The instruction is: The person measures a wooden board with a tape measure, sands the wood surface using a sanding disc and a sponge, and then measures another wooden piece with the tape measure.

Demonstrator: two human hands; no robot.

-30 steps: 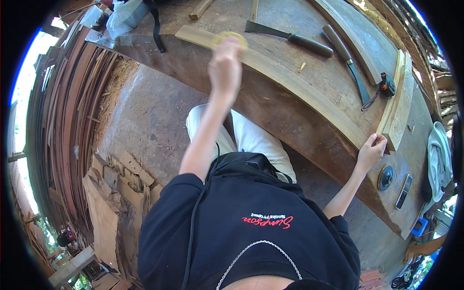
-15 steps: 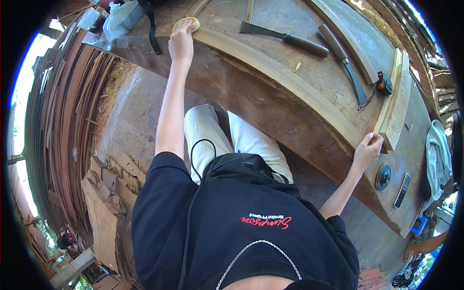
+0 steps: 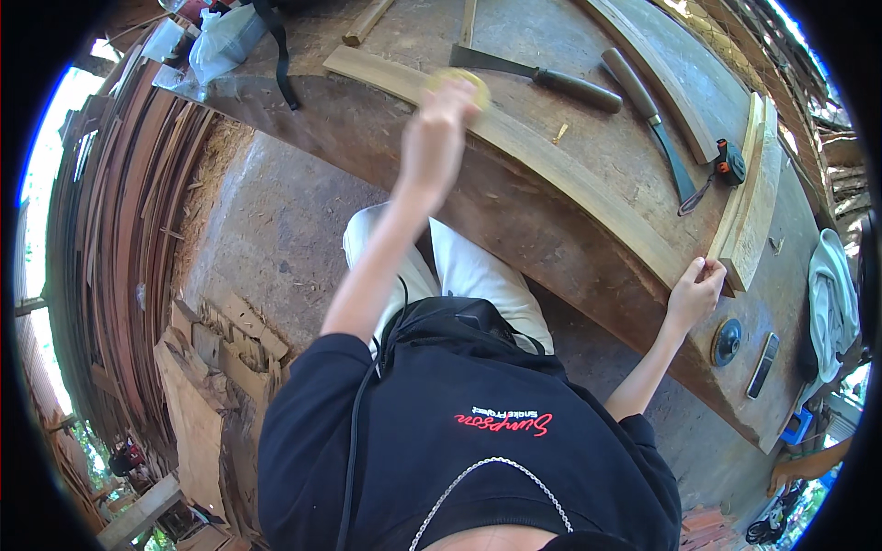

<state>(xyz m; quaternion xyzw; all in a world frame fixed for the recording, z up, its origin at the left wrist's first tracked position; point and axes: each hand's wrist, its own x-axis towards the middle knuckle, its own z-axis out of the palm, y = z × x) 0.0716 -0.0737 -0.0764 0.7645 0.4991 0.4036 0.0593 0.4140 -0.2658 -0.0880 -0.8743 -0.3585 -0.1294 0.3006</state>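
Note:
A long, pale wooden strip (image 3: 565,174) lies along the near edge of the workbench (image 3: 514,220). My left hand (image 3: 437,133), slightly blurred, is closed on a round yellow sanding disc (image 3: 478,90) and presses it onto the strip's upper face, nearer its left end. At the strip's right end, my right hand (image 3: 695,292) pinches the wood between thumb and fingers, just beside the ends of some stacked wooden pieces (image 3: 755,216).
Beyond the strip lie a wide-bladed chisel (image 3: 574,89), a second long-handled blade (image 3: 657,119), a tape measure (image 3: 730,163) and a curved timber (image 3: 657,73). At right are a dark round pad (image 3: 727,342), a phone (image 3: 763,365) and another person's hand (image 3: 788,476).
My left hand has slid the sanding disc rightward along the strip from its left end, uncovering that end. My right hand stays at the other end.

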